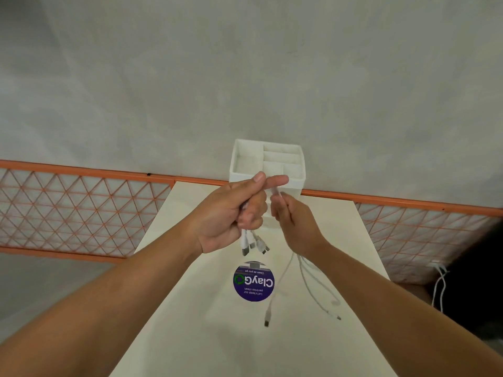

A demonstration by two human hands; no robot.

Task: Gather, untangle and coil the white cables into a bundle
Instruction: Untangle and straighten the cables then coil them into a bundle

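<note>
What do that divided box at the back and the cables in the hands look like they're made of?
The divided box: probably matte white plastic, or stiff card; flat thin walls with no shine leave it open. The white cables: smooth plastic or rubbery sheathing, bending in soft curves, with small plugs that seem to have metal tips.

White cables [273, 291] — thin, several, plug ends dangling loose above table — uncoiled

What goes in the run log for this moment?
left hand: shut on white cables | right hand: shut on same cables | loose ends: dangling over table | bundle: not coiled
</note>
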